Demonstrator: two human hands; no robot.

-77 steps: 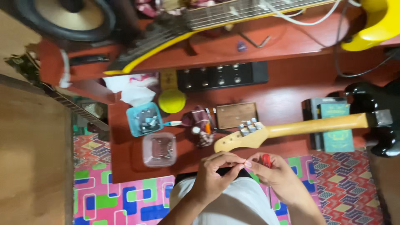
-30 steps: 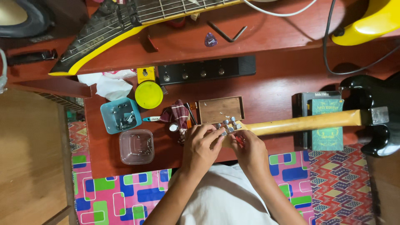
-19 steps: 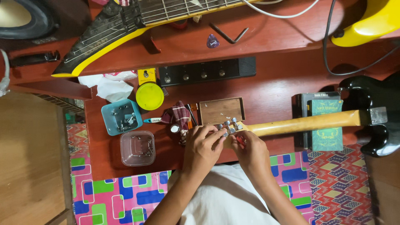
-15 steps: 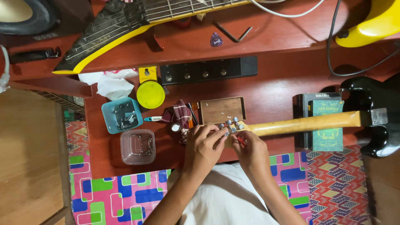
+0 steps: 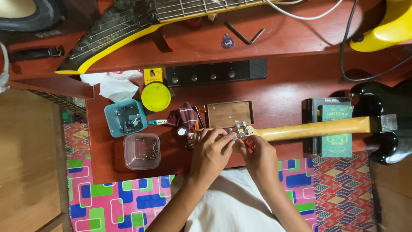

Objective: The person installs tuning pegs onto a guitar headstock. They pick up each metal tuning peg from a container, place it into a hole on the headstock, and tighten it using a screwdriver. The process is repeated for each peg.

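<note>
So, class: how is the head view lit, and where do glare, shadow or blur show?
Head view: even indoor light; glare on the black guitar body and yellow guitar body; soft shadows under the books and trays; sharp around both hands at the headstock, edges slightly softer.

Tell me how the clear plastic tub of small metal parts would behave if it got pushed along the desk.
The clear plastic tub sits flat and low on the red desk, so it would probably slide, not tip. It looks thin-walled and light, so a nudge likely moves it easily. No lid is apparent, and the loose metal parts inside would probably rattle and shift.
</note>
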